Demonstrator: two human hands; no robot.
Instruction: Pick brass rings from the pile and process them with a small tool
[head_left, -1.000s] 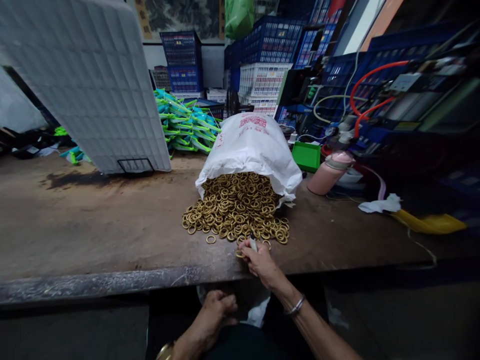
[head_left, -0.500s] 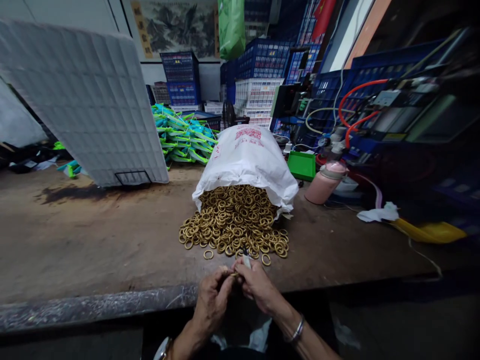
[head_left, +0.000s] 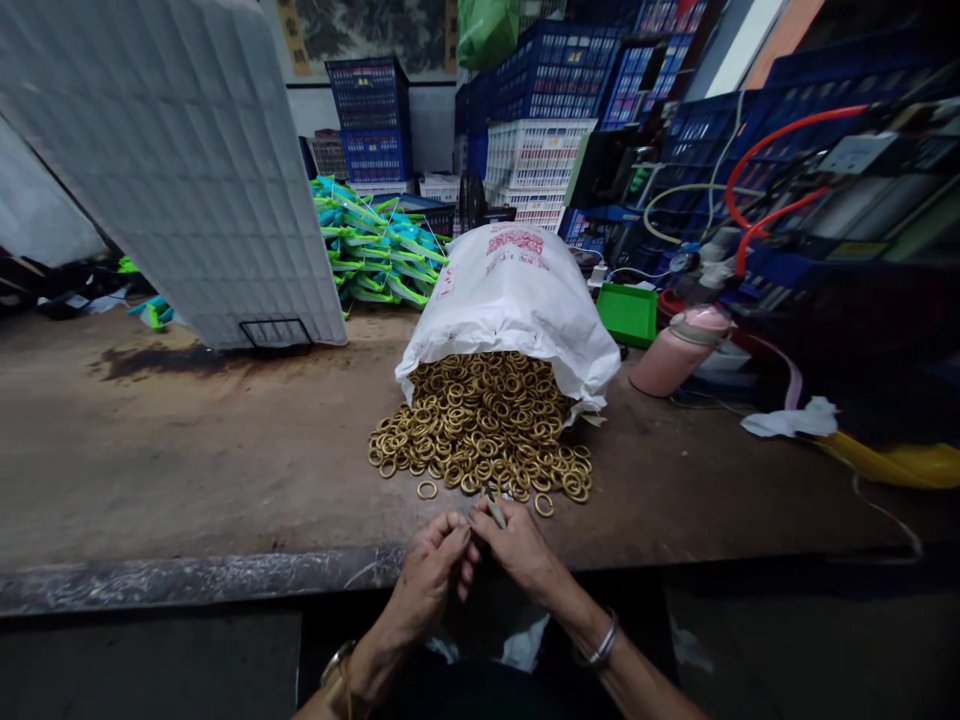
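Note:
At the table's front edge, my left hand (head_left: 433, 570) is closed in a pinch, its fingertips close to those of my right hand; whatever it holds is too small or hidden to make out. My right hand (head_left: 523, 548) is closed on a slim grey tool (head_left: 496, 513) with a dark tip, which points up and away between thumb and forefinger. Just beyond both hands, a heap of brass-coloured rings (head_left: 480, 430) spills from the mouth of a white woven sack (head_left: 510, 305) lying on its side. Two rings lie apart, a loose ring (head_left: 427, 490) and another ring (head_left: 544, 504).
A tall white padded panel (head_left: 187, 190) stands on the wooden table (head_left: 187, 460) at left. Behind are a green-and-blue pile (head_left: 382, 250) and stacked crates (head_left: 540, 150). To the right sit a green tray (head_left: 627, 314), a pink bottle (head_left: 681, 350) and a yellow object (head_left: 892, 462).
My hands have come slightly apart, and the brass ring seen between them before no longer shows. The grey tool has tilted. The whole view has shifted a little.

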